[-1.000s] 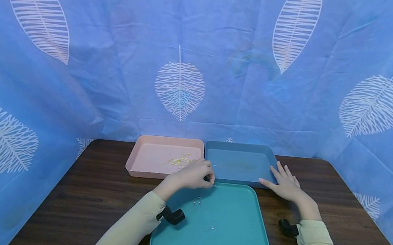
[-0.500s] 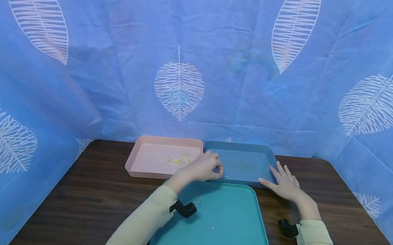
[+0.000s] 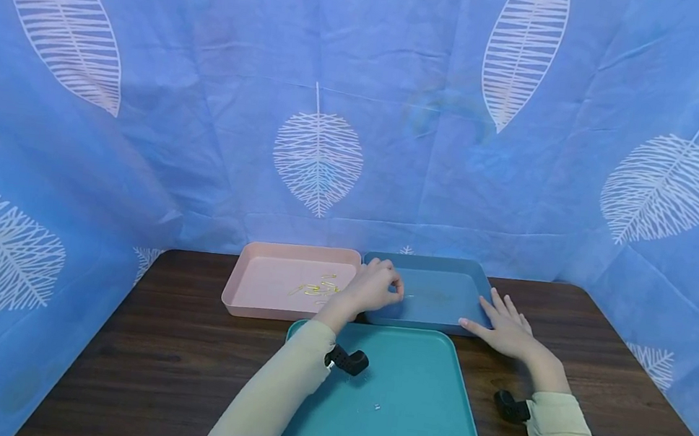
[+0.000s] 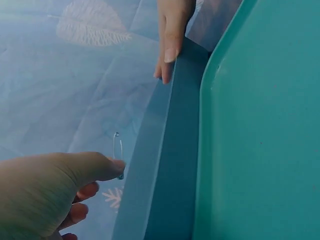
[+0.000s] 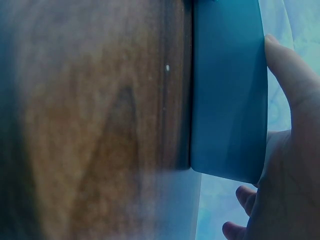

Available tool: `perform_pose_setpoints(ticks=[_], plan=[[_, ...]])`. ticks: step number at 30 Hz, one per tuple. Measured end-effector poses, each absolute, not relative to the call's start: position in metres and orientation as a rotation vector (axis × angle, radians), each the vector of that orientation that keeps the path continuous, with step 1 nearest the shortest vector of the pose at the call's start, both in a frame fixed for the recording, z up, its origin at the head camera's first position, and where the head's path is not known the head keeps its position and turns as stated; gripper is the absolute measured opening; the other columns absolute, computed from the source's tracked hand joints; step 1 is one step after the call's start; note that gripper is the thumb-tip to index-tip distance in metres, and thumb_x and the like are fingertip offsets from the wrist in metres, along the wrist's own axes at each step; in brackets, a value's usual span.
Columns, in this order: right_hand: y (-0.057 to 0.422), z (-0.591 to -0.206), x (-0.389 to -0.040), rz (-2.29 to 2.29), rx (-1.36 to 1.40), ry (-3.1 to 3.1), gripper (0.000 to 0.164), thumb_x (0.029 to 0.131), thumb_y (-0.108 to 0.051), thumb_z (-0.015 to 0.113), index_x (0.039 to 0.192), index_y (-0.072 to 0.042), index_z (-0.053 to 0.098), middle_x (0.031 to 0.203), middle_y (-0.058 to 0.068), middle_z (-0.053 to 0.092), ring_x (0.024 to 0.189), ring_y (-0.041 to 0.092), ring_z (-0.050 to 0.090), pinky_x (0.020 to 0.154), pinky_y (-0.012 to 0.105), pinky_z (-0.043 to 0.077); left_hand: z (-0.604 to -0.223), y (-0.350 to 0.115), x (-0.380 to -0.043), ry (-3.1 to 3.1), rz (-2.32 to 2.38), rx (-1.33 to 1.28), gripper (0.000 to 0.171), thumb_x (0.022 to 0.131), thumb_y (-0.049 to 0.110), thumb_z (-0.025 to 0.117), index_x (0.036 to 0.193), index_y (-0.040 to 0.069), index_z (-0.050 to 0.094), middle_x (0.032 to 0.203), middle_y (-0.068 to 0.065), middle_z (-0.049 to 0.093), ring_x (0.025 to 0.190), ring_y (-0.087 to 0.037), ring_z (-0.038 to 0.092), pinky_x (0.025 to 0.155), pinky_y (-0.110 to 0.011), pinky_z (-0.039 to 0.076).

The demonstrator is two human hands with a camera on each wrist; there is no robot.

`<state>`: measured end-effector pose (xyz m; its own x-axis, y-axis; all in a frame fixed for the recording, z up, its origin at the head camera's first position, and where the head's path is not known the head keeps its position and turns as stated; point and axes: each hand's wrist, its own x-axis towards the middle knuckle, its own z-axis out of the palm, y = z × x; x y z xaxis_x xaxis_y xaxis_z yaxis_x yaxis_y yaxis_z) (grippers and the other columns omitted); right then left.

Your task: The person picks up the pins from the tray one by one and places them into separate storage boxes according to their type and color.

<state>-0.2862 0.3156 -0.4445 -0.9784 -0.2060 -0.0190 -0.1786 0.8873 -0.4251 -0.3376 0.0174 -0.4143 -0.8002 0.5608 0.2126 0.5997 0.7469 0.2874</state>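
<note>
Between thumb and fingers, my left hand (image 3: pixel 372 290) pinches a silver safety pin (image 4: pixel 117 135), held above the left part of the blue tray (image 3: pixel 452 285). My right hand (image 3: pixel 508 333) rests with spread fingers on that tray's right front corner, its thumb on the front rim in the right wrist view. Gold-coloured pins (image 3: pixel 317 290) lie in the pink tray (image 3: pixel 266 277), behind and left of my left hand. On the teal tray (image 3: pixel 421 430), closest to me, lies a small silver safety pin (image 3: pixel 377 407); the left forearm and wrist camera hide part of that tray.
Pink and blue trays stand side by side at the back of the dark wooden table (image 3: pixel 149 353). The teal tray sits in front of the blue one. A blue leaf-patterned cloth (image 3: pixel 423 147) hangs behind and at both sides.
My left hand has moved right and away from me, from the teal tray's back edge to over the blue tray, carrying the safety pin. The right hand has stayed in place.
</note>
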Motion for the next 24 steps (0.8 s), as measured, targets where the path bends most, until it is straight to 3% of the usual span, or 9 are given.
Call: perform_pose_setpoints(ticks=[24], plan=[[0.317,-0.447,-0.289,-0.632,-0.309,2.994,0.093,0.092,-0.059,0.053,0.152,0.004,0.022,0.16,0.03,0.0,0.145,0.054,0.0,0.108,0.076,0.001,-0.432,0.048,-0.362,-2.875,-0.448,-0.56,0.016,0.097,0.033,0.058,0.088,0.029,0.07,0.108,0.005,0.059,0.101,-0.019,0.047,0.08,-0.034,0.038]])
